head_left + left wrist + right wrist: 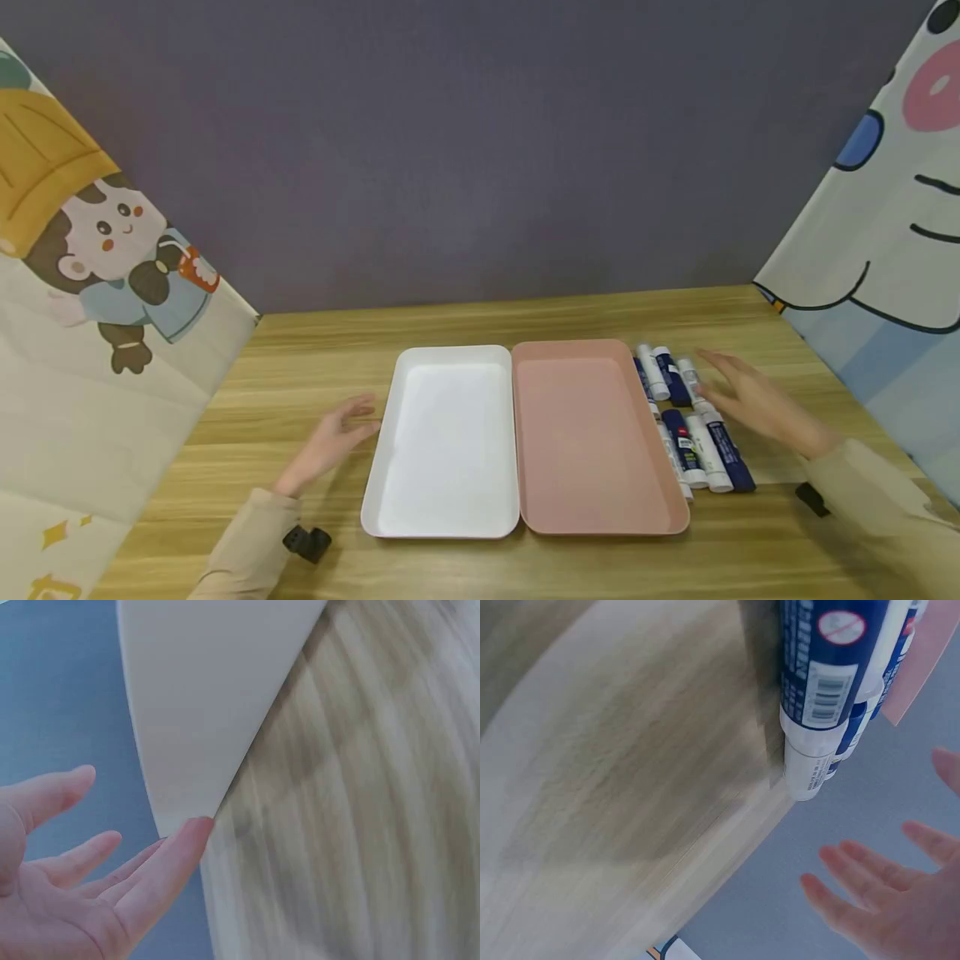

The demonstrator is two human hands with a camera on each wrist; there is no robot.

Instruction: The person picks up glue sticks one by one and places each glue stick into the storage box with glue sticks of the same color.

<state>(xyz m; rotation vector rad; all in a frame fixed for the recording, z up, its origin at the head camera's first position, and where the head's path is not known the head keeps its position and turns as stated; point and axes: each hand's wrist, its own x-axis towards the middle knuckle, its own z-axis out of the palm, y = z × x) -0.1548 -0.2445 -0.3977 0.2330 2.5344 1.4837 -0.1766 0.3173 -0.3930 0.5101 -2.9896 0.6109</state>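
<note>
My left hand is just left of the white tray, its fingers loosely spread and holding nothing. In the left wrist view the fingertips overlap the corner of the tray's white wall. At the far right, my right hand hovers beside two rows of navy and white tubes that look like glue sticks. Its fingers are spread and relaxed, with nothing between them. The right wrist view shows a navy tube with a barcode close up, and the open fingers apart from it.
A pink tray lies against the white tray's right side, and the tubes lie along its right edge. The wooden table meets a dark grey panel behind. Cartoon-printed sheets flank both sides.
</note>
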